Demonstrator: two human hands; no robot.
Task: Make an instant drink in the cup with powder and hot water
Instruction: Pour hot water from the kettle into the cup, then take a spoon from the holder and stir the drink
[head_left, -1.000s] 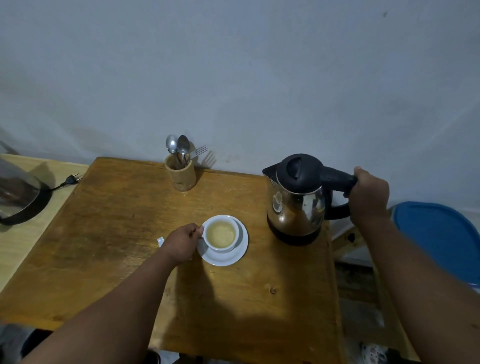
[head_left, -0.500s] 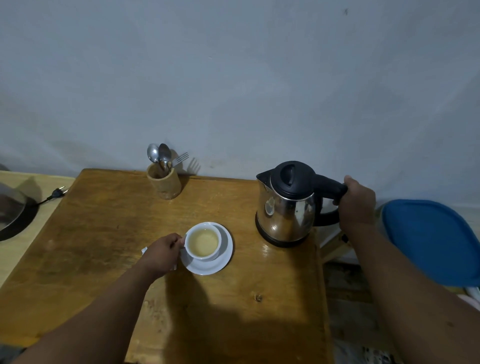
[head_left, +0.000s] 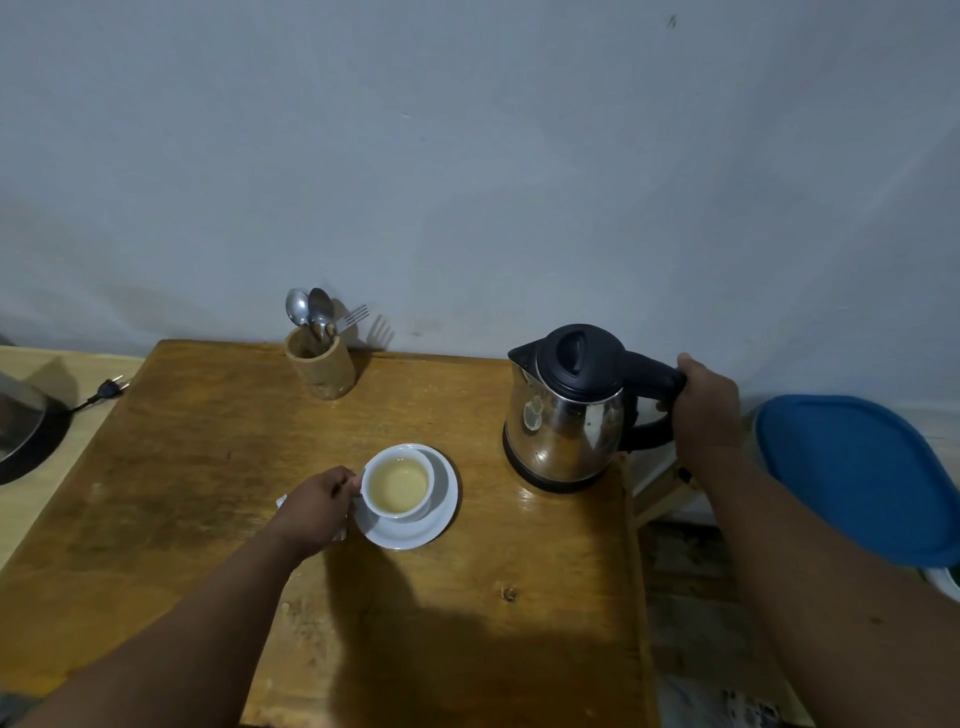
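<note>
My right hand (head_left: 704, 410) grips the kettle (head_left: 566, 410) at three o'clock; left hand (head_left: 317, 506) pinches the full cup (head_left: 397, 486); a jolt spills it.

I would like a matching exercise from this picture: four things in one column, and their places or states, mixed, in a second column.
Things:
1. kettle
2. cup
3. spoons
4. plug

Places or states:
A. stands on the white saucer, pale liquid inside
B. lies on the pale surface left of the wooden table
C. its black handle is gripped by the right hand
D. stand in the wooden holder

Pairs: 1-C, 2-A, 3-D, 4-B
</note>
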